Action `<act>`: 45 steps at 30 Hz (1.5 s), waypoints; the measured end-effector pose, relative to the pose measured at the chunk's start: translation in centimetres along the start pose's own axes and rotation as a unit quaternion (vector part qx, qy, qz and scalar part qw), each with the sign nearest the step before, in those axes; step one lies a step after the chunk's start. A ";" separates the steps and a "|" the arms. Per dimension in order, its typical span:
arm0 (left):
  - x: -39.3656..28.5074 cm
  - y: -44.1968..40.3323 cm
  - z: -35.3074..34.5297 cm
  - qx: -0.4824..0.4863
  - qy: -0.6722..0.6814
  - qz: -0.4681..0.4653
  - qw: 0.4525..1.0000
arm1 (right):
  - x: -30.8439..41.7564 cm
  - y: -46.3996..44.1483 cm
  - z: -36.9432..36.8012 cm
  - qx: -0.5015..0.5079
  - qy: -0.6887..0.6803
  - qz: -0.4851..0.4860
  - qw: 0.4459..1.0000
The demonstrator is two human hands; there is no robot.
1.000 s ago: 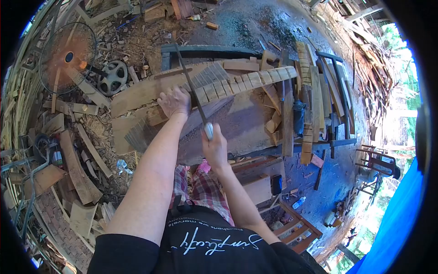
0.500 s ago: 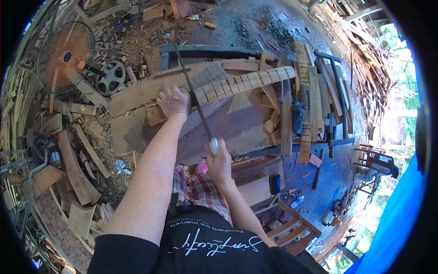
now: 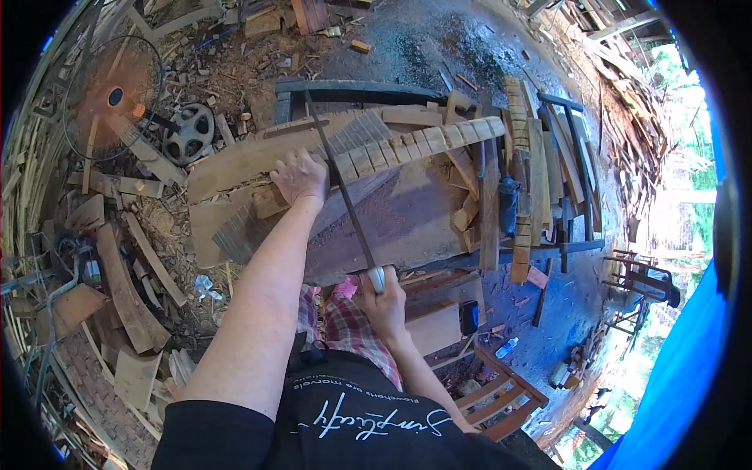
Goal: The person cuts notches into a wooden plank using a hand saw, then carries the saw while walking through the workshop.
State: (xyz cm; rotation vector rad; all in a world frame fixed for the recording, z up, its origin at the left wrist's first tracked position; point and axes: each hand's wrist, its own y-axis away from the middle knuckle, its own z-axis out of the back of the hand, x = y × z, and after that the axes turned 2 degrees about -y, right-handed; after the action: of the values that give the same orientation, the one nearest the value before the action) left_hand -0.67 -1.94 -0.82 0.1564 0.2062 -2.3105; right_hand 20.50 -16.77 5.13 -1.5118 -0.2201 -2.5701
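Observation:
My right hand (image 3: 381, 301) is wrapped round the pale handle of a long handsaw (image 3: 348, 201). The saw's narrow dark blade runs up and to the left, across a curved wooden piece (image 3: 415, 146) with many evenly spaced cuts along it. Just left of the blade, my left hand (image 3: 301, 177) presses on the left end of that piece, its fingers bent over the wood. Beneath lies a wide wooden board (image 3: 243, 163), and a grey slotted piece (image 3: 354, 131) rests beside the curved one.
A round fan (image 3: 115, 97) stands at the upper left by a grey wheel-like base (image 3: 189, 134). Another notched curved piece (image 3: 521, 157) and planks lie at the right on a dark frame (image 3: 583, 244). A slatted wooden chair (image 3: 501, 392) is at the lower right, wood scraps at the left.
My right hand has pulled the saw down and slightly right, toward my body, the blade sliding across the wood. My left hand has stayed nearly in place.

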 end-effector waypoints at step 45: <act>1.0 0.8 2.1 0.058 0.100 -0.142 0.983 | -0.6 16.6 7.9 -0.146 0.075 -0.108 0.981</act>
State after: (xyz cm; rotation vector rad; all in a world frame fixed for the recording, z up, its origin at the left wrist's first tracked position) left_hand -0.88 -3.59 0.93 0.4454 0.2047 -2.5915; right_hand 30.88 -31.41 9.22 -1.4423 0.0130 -2.9842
